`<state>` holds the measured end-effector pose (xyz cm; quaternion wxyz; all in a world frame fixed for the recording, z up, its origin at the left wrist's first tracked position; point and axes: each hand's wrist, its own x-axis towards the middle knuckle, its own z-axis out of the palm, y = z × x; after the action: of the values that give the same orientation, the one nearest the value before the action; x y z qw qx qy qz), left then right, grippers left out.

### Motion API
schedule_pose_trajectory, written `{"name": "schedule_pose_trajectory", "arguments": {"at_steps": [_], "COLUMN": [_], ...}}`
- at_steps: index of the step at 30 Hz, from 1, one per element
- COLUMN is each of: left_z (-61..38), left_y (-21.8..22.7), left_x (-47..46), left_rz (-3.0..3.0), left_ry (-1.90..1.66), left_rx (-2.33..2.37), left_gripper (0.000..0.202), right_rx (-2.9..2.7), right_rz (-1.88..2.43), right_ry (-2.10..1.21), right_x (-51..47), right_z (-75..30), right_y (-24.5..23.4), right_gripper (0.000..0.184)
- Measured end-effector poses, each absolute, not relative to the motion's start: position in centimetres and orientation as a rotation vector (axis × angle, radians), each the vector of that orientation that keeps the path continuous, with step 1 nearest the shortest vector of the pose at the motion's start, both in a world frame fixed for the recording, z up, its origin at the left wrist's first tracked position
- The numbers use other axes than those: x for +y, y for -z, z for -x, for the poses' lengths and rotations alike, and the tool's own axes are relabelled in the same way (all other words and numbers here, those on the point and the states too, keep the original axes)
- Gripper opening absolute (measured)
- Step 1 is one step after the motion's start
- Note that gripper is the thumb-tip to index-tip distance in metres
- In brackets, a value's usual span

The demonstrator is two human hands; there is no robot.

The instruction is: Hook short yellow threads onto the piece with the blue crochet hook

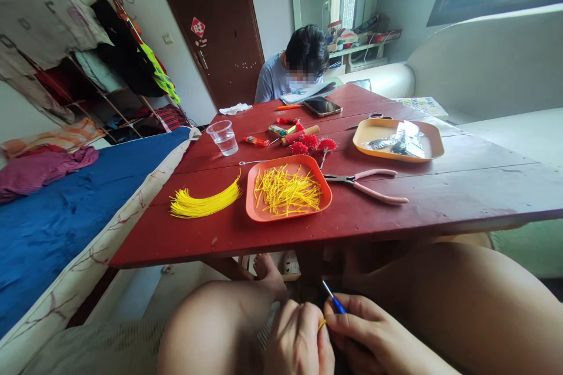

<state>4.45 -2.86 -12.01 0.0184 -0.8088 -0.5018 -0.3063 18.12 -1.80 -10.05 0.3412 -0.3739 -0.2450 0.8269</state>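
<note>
Both hands are held low over my lap, in front of the table edge. My left hand point(299, 337) is closed, pinching a short yellow cord point(322, 324) of which only a small piece shows. Close beside it, my right hand point(363, 325) grips a tool with a blue handle point(338, 305) and a thin metal shaft pointing up and left; its exact kind is unclear. On the table, an orange-red tray point(251, 211) holds many knotted-looking yellow cord pieces point(288, 190). A bundle of straight yellow cords point(204, 202) lies to its left.
Pink-handled pliers point(373, 179) lie right of the tray. Behind are red tufted pieces point(310, 142), a plastic cup of water point(226, 143), a yellow tray point(363, 152) with plastic packets and a phone point(323, 106). Across the red table point(461, 187) a person point(270, 79) bends over a booklet.
</note>
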Motion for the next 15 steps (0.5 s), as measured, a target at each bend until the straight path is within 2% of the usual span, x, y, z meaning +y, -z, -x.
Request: {"name": "schedule_pose_trajectory", "arguments": {"at_steps": [5,9,12,15], "left_z": [-4.4,-4.4,-4.3,-3.9], "left_y": [11.8,11.7,10.9,9.7], "left_x": [-3.0,-3.0,-2.8,-2.4], "left_rz": [2.525,2.572,2.82,3.097], "left_ry": [0.823,0.871,0.952,1.164], "left_rx": [-1.472,-1.559,-1.956,-2.65], "left_gripper": [0.022,0.023,0.018,0.022], "right_rx": [-0.625,-0.663,-0.718,-0.808], "right_rz": [0.955,0.979,1.004,1.021], "right_ry": [-2.183,-2.128,-2.074,-2.02], "right_x": [-1.7,-1.8,-2.0,-2.0], "right_z": [-18.0,-17.9,-18.3,-18.7], "right_y": [10.1,10.3,10.2,9.9], "right_gripper": [0.042,0.044,0.049,0.049]}}
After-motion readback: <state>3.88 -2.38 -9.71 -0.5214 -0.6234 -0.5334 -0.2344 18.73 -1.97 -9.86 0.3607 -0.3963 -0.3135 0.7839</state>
